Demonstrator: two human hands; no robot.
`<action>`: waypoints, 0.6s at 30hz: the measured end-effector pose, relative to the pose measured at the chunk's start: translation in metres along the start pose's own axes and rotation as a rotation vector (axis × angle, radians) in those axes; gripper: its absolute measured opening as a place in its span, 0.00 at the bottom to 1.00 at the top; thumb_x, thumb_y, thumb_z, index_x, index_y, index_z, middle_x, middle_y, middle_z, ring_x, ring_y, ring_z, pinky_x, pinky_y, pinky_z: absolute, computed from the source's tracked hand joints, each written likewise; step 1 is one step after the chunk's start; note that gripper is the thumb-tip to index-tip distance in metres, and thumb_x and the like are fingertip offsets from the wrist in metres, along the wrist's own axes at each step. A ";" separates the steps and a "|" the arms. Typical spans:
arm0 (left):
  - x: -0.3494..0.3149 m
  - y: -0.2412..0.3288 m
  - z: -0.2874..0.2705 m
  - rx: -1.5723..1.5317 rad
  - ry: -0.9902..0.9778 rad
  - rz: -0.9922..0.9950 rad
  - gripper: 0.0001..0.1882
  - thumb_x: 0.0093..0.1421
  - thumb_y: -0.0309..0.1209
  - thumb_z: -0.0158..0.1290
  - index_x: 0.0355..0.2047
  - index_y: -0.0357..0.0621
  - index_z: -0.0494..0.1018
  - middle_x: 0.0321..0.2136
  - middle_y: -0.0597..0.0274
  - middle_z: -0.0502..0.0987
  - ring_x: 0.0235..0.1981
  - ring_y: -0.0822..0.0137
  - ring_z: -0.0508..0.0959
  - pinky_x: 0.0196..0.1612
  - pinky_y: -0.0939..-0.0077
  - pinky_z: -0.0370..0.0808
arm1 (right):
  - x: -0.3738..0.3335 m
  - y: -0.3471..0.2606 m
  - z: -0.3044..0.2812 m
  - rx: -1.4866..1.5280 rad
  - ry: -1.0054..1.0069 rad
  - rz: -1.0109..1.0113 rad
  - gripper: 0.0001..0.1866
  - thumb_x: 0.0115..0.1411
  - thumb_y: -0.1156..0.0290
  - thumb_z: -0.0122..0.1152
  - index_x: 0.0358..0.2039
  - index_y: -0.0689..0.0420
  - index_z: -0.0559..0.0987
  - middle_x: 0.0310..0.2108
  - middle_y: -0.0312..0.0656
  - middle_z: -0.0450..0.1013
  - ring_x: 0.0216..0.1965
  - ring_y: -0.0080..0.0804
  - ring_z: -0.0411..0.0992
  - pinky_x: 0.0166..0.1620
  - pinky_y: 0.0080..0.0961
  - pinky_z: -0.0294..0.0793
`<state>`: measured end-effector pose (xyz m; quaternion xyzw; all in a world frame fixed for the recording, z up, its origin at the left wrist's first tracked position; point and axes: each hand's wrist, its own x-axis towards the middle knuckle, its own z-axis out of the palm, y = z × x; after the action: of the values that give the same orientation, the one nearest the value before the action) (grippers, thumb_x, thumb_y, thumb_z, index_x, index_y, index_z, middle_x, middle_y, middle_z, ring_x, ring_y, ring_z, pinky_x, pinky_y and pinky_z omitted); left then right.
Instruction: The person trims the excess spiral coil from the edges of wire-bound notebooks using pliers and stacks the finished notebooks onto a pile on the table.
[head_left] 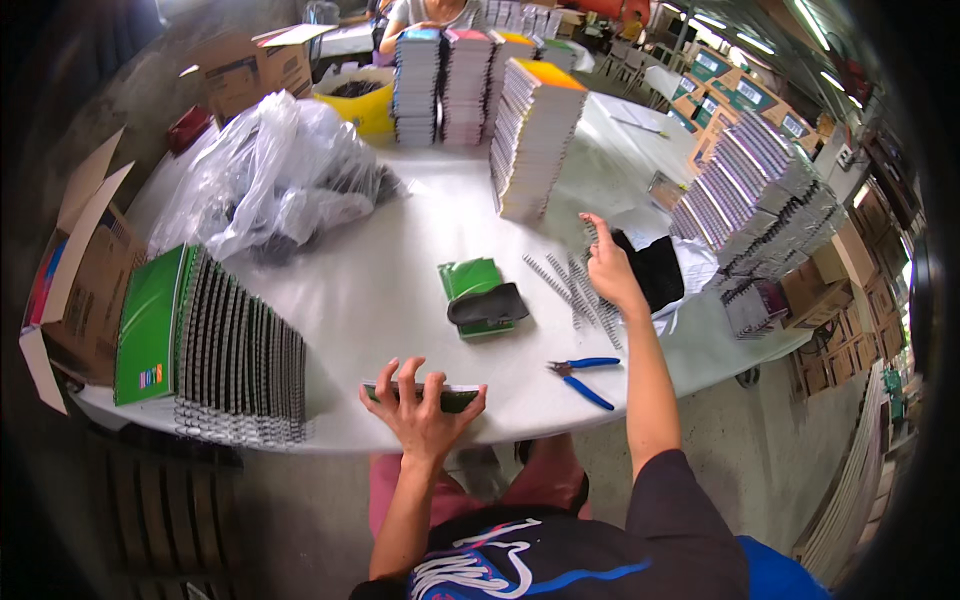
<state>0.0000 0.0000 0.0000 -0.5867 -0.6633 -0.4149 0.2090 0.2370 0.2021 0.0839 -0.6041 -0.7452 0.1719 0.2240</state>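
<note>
My left hand (425, 415) grips a dark green notebook (460, 399) seen nearly edge-on at the table's front edge, its fingers curled over the near side. My right hand (610, 268) reaches out over a pile of loose spiral binding coils (570, 290); its fingertips close on one dark coil (588, 228), partly hidden by the fingers. Between the hands, a black glove-like or cloth item (488, 306) lies on top of a green notebook (470, 276). Blue-handled cutting pliers (584, 376) rest partly spread in front of the coils.
A stack of green spiral notebooks (240, 345) stands at left beside an open carton (95, 300). Behind are clear plastic bags (280, 180), a yellow tub (372, 105) and tall notebook stacks (535, 140). More stacks (755, 195) and black material (652, 270) lie right. A person (440, 14) is opposite.
</note>
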 end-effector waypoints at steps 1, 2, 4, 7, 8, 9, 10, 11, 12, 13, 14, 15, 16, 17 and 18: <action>0.002 0.002 -0.006 -0.027 0.007 0.005 0.26 0.33 0.54 0.65 0.22 0.51 0.67 0.38 0.61 0.67 0.49 0.52 0.63 0.50 0.51 0.55 | -0.022 -0.021 -0.012 0.175 -0.137 0.041 0.39 0.50 0.78 0.50 0.64 0.47 0.54 0.47 0.49 0.72 0.41 0.30 0.72 0.47 0.27 0.67; 0.003 0.003 -0.013 -0.047 0.008 0.002 0.27 0.32 0.54 0.65 0.22 0.50 0.66 0.38 0.61 0.67 0.48 0.52 0.63 0.49 0.52 0.56 | -0.042 -0.027 -0.011 0.369 -0.173 -0.087 0.30 0.54 0.75 0.52 0.60 0.50 0.62 0.40 0.42 0.75 0.33 0.23 0.67 0.41 0.21 0.67; -0.014 0.005 -0.006 -0.063 -0.033 -0.012 0.25 0.31 0.51 0.66 0.19 0.49 0.66 0.33 0.64 0.67 0.44 0.55 0.64 0.46 0.54 0.57 | -0.079 -0.026 0.013 0.564 -0.250 -0.294 0.17 0.59 0.69 0.55 0.50 0.53 0.74 0.32 0.36 0.75 0.30 0.20 0.66 0.37 0.19 0.66; -0.009 0.003 -0.003 -0.026 0.006 0.011 0.24 0.32 0.50 0.66 0.18 0.51 0.66 0.28 0.66 0.66 0.40 0.57 0.63 0.43 0.55 0.57 | -0.123 -0.049 0.031 0.556 -0.378 -0.361 0.09 0.57 0.69 0.58 0.38 0.56 0.80 0.30 0.38 0.76 0.30 0.23 0.69 0.36 0.20 0.67; -0.013 0.001 -0.004 -0.015 0.015 0.002 0.24 0.32 0.51 0.66 0.18 0.52 0.66 0.28 0.66 0.65 0.40 0.57 0.63 0.43 0.56 0.57 | -0.132 -0.059 0.037 0.527 -0.409 -0.294 0.07 0.55 0.72 0.61 0.35 0.57 0.80 0.29 0.41 0.75 0.29 0.26 0.70 0.35 0.21 0.68; -0.013 0.002 -0.002 -0.023 0.031 -0.004 0.24 0.32 0.51 0.66 0.18 0.52 0.66 0.28 0.66 0.65 0.39 0.57 0.63 0.43 0.56 0.56 | -0.138 -0.064 0.043 0.532 -0.358 -0.281 0.07 0.54 0.72 0.61 0.35 0.57 0.80 0.29 0.41 0.75 0.29 0.27 0.71 0.35 0.21 0.68; -0.010 0.005 -0.001 -0.013 0.024 -0.017 0.24 0.32 0.52 0.65 0.18 0.53 0.66 0.27 0.66 0.65 0.38 0.58 0.62 0.43 0.56 0.55 | -0.143 -0.067 0.048 0.537 -0.301 -0.269 0.07 0.54 0.73 0.61 0.34 0.57 0.80 0.29 0.41 0.75 0.30 0.27 0.71 0.34 0.22 0.68; -0.011 0.005 0.001 -0.015 0.019 -0.018 0.24 0.32 0.52 0.65 0.18 0.53 0.66 0.27 0.66 0.65 0.38 0.59 0.63 0.43 0.56 0.55 | -0.146 -0.069 0.052 0.542 -0.244 -0.258 0.07 0.54 0.73 0.61 0.34 0.57 0.80 0.29 0.40 0.75 0.30 0.28 0.72 0.34 0.22 0.68; -0.011 0.003 0.003 -0.013 0.019 -0.015 0.24 0.32 0.52 0.65 0.19 0.53 0.66 0.27 0.66 0.65 0.38 0.59 0.63 0.44 0.56 0.55 | -0.146 -0.069 0.056 0.544 -0.217 -0.259 0.07 0.53 0.75 0.61 0.34 0.57 0.80 0.30 0.41 0.75 0.31 0.30 0.73 0.34 0.23 0.69; -0.011 0.003 0.003 -0.010 0.018 -0.013 0.24 0.32 0.53 0.65 0.19 0.53 0.67 0.27 0.66 0.65 0.38 0.59 0.63 0.44 0.55 0.55 | -0.145 -0.069 0.059 0.546 -0.198 -0.286 0.07 0.53 0.75 0.61 0.34 0.57 0.80 0.30 0.41 0.75 0.31 0.30 0.73 0.34 0.23 0.69; -0.011 0.004 0.003 -0.013 0.012 -0.014 0.24 0.32 0.53 0.65 0.19 0.53 0.67 0.27 0.66 0.65 0.38 0.59 0.63 0.45 0.56 0.55 | -0.144 -0.067 0.062 0.547 -0.179 -0.313 0.07 0.53 0.75 0.61 0.34 0.57 0.80 0.30 0.41 0.75 0.31 0.30 0.73 0.34 0.23 0.70; -0.010 0.004 0.002 -0.012 0.008 -0.015 0.24 0.32 0.53 0.65 0.19 0.53 0.67 0.27 0.67 0.65 0.38 0.60 0.63 0.45 0.56 0.55 | -0.143 -0.067 0.063 0.551 -0.162 -0.342 0.08 0.53 0.75 0.61 0.35 0.57 0.80 0.30 0.41 0.75 0.31 0.30 0.73 0.34 0.23 0.70; -0.010 0.004 0.002 -0.011 0.004 -0.016 0.24 0.32 0.54 0.65 0.19 0.53 0.67 0.27 0.67 0.66 0.38 0.60 0.64 0.46 0.56 0.55 | -0.142 -0.068 0.062 0.555 -0.202 -0.365 0.07 0.53 0.75 0.60 0.34 0.57 0.80 0.30 0.42 0.75 0.30 0.30 0.73 0.34 0.23 0.70; -0.009 0.003 0.002 -0.014 -0.004 -0.014 0.25 0.32 0.54 0.65 0.20 0.54 0.68 0.27 0.67 0.66 0.38 0.61 0.64 0.46 0.56 0.55 | -0.142 -0.070 0.059 0.559 -0.243 -0.387 0.07 0.54 0.74 0.60 0.34 0.57 0.80 0.30 0.42 0.75 0.30 0.30 0.73 0.34 0.23 0.70; -0.009 0.002 0.001 -0.015 -0.013 -0.013 0.25 0.32 0.55 0.65 0.20 0.54 0.68 0.27 0.68 0.66 0.39 0.61 0.64 0.46 0.56 0.55 | -0.142 -0.071 0.058 0.563 -0.284 -0.410 0.06 0.55 0.74 0.59 0.34 0.58 0.80 0.30 0.42 0.75 0.30 0.31 0.73 0.35 0.23 0.70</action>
<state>0.0043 -0.0046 -0.0067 -0.5866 -0.6653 -0.4173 0.1979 0.1713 0.0494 0.0544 -0.3270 -0.7979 0.4039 0.3055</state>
